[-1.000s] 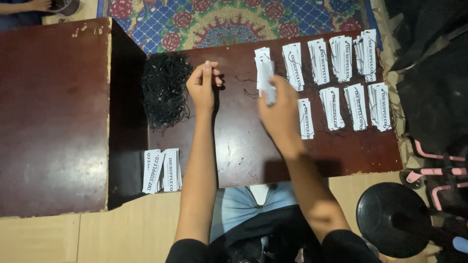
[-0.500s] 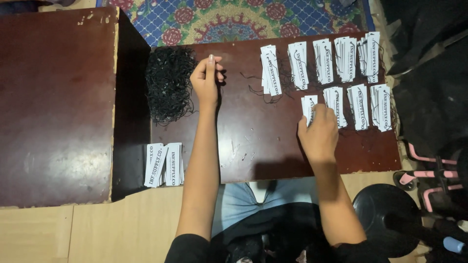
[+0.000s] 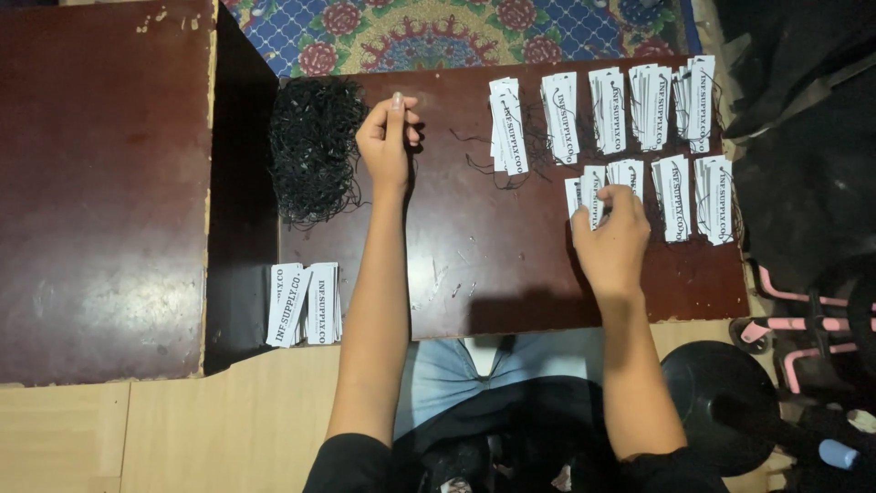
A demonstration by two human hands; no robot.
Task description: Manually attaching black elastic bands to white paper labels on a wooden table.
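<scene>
– Tag stack, lower row [image 3: 593, 187]: where now?
– On dark table [image 3: 511, 283], rt side, leftmost of lower row, just under upper row of tag stacks [image 3: 607, 110]. Touched by right hand [image 3: 610, 239], fingers bent down onto top of it. Pinching a tag or only pressing: can't tell.
– Changed vs. a sec ago?
– Yes. Was up in the air w/ one white tag held near leftmost upper stack [image 3: 508, 123]. Down at lower row half a sec ago, same spot now, nothing lifted. So tag no longer in the air, prob. laid on that stack.
– Left hand [image 3: 388, 137]?
– Hardly moved. Raised on forearm, fingertips closed tight together, just beside black string pile [image 3: 315, 160]. Maybe a thin string in the pinch; too fine to tell. A few loose strings between it and leftmost upper stack.
– Edges, room?
– Bare wood mid-table, between both forearms, plenty open. Rt side crowded: stacks close to each other, outermost ones near rt edge. String pile at left edge, partly over it. Dark gap beyond, then bigger brown table [image 3: 100, 201], top bare. Two more white tag stacks [image 3: 306, 301] low in that gap, well apart from both hands. Patterned rug [image 3: 438, 32] past far edge. Black round base [image 3: 721, 402] and pink frame [image 3: 803, 319] beside rt elbow, tight there.
</scene>
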